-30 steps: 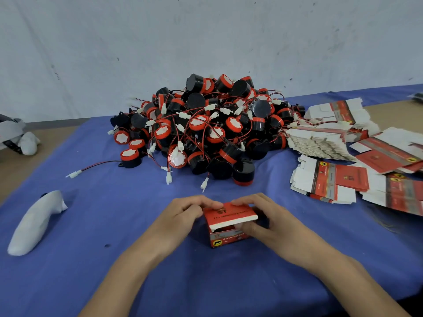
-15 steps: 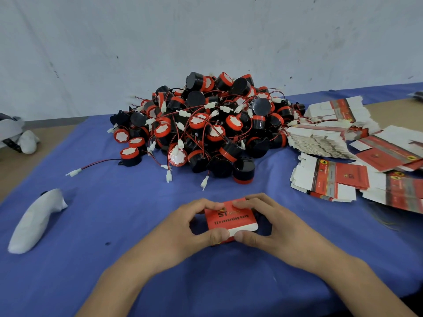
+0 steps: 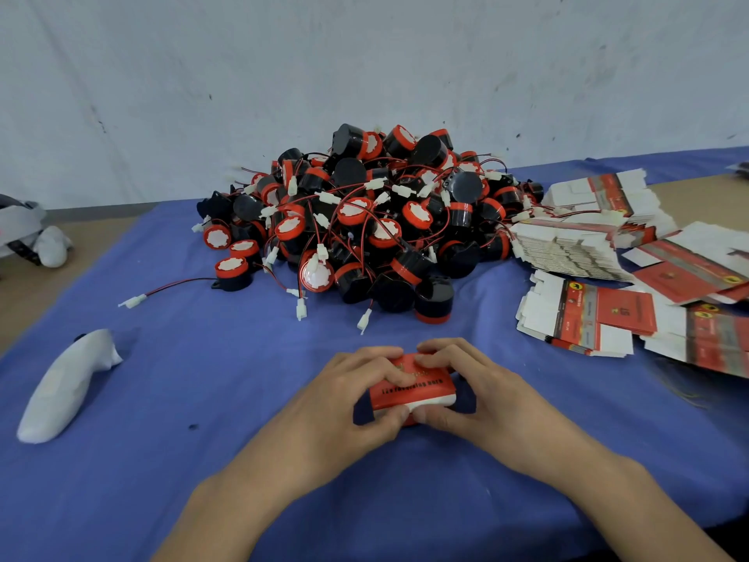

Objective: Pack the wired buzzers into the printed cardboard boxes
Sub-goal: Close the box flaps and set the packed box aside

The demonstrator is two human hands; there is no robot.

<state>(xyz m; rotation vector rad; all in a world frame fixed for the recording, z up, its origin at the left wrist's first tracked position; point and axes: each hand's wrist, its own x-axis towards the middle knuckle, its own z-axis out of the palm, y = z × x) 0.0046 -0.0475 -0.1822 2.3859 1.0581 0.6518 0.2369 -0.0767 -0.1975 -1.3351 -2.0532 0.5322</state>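
Cardboard box [image 3: 413, 389] lay near the bench's [image 3: 202, 399] front edge, with left hand [image 3: 356, 403] and right hand [image 3: 482, 395] gripping it, fingers [image 3: 381, 361] curled over its top. Tucking the flap [image 3: 431, 401] looked the step in hand. Next it wanted setting aside, then a flat box [image 3: 587, 318] by the right edge and one from the far buzzer pile [image 3: 364, 221].

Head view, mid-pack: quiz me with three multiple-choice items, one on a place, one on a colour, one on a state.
1. The flat boxes lie on which side of the buzzer pile? A left, B right, C in front.
2. The cloth is: A blue, B green, C grey.
3. The red box is held by: A one hand, B both hands, C none.

Key: B, the stacks sit at the pile's right; A, blue fabric covers the table; B, the left hand and right hand both curl round it.
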